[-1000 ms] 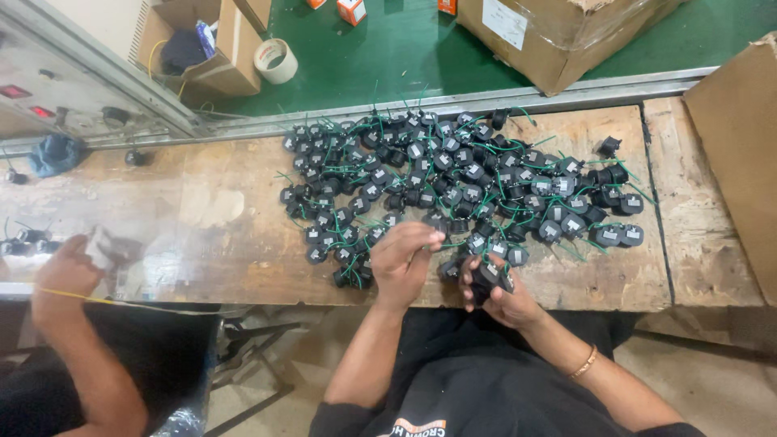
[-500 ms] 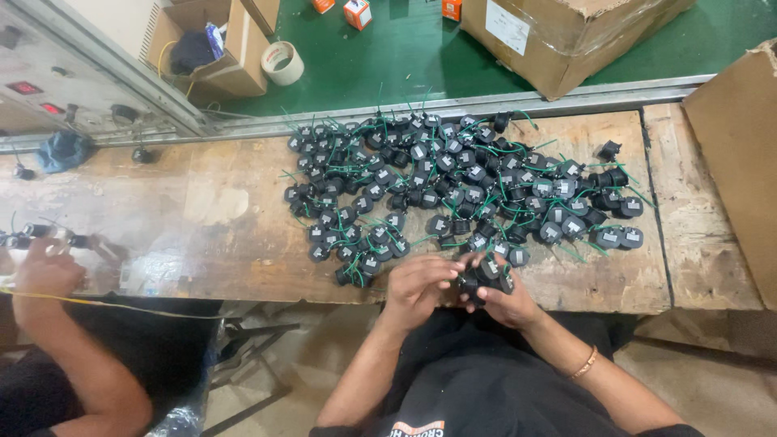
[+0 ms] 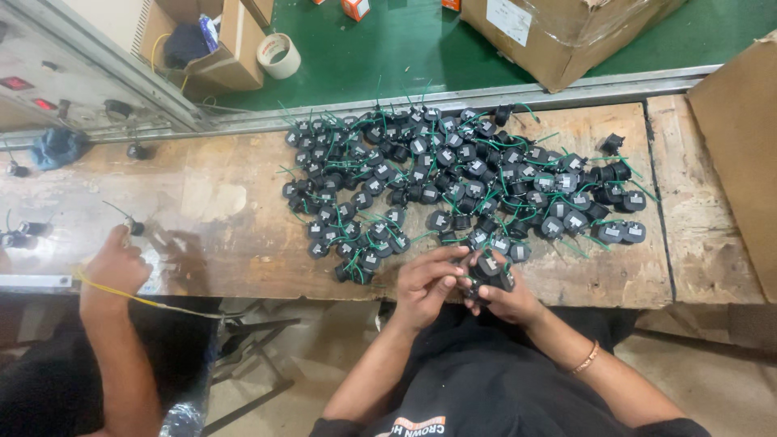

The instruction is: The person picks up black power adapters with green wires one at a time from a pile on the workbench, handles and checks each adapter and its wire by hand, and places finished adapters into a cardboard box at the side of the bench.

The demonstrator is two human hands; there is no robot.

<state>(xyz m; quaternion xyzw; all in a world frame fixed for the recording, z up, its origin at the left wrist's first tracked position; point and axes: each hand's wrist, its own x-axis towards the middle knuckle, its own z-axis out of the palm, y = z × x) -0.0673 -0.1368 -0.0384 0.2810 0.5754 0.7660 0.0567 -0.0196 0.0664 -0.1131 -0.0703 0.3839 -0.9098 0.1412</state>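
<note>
A large heap of small black round parts with green wires (image 3: 453,182) covers the middle of the wooden workbench (image 3: 227,210). At the bench's near edge my right hand (image 3: 503,299) grips one of these black parts (image 3: 488,267). My left hand (image 3: 427,283) meets it from the left, with its fingertips on the same part. Both hands sit just below the heap's front edge.
A co-worker's hand (image 3: 113,267) at the left holds a small part with a yellow wire (image 3: 146,301) trailing off. Cardboard boxes (image 3: 558,28) and a tape roll (image 3: 278,55) lie on the green floor beyond the bench. Another box (image 3: 736,154) stands at the right.
My left hand has come off the heap and joined my right hand on the black part. The co-worker's hand has shifted along the bench's left end.
</note>
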